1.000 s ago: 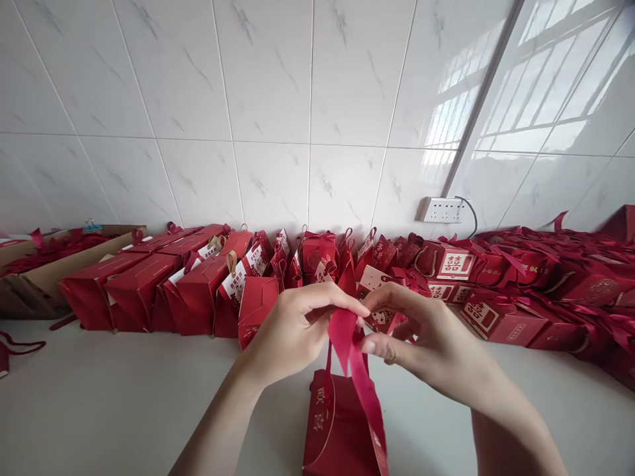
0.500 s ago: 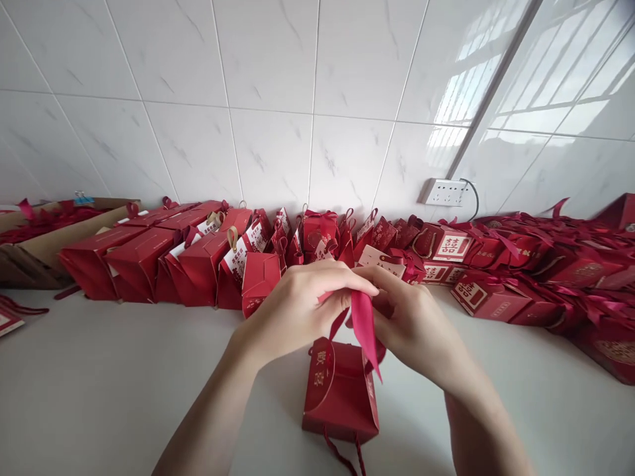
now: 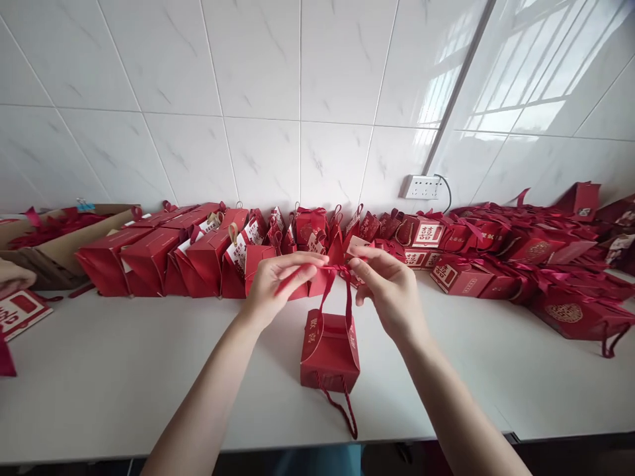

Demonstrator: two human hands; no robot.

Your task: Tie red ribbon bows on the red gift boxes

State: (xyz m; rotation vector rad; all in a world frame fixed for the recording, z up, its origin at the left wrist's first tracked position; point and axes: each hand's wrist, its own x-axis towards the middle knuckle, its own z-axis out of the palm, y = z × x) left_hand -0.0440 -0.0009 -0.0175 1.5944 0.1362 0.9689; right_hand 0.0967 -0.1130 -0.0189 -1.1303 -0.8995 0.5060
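Observation:
A small red gift box (image 3: 331, 354) with gold characters stands on the white table, a twisted cord handle (image 3: 342, 413) hanging toward me. From its top rises a red ribbon (image 3: 327, 291), both strands drawn up to a knot between my hands. My left hand (image 3: 282, 281) pinches the ribbon on the left of the knot. On the other side, my right hand (image 3: 387, 284) has thumb and fingertips closed on the ribbon, its other fingers curled. Both hands are above and behind the box, not touching it.
Rows of red gift boxes (image 3: 143, 254) line the tiled wall, with a heap of ribboned boxes (image 3: 538, 251) at right. A cardboard box (image 3: 59, 241) holds red ribbons at left. Another person's hand (image 3: 14, 277) is by a red-and-white card (image 3: 22, 314). A power strip (image 3: 421, 187) is on the wall.
My hands have moved apart, pulling the ribbon into a tight knot above the gift box. The loose ribbon end no longer dangles in front. Another person's hand has appeared at the left edge.

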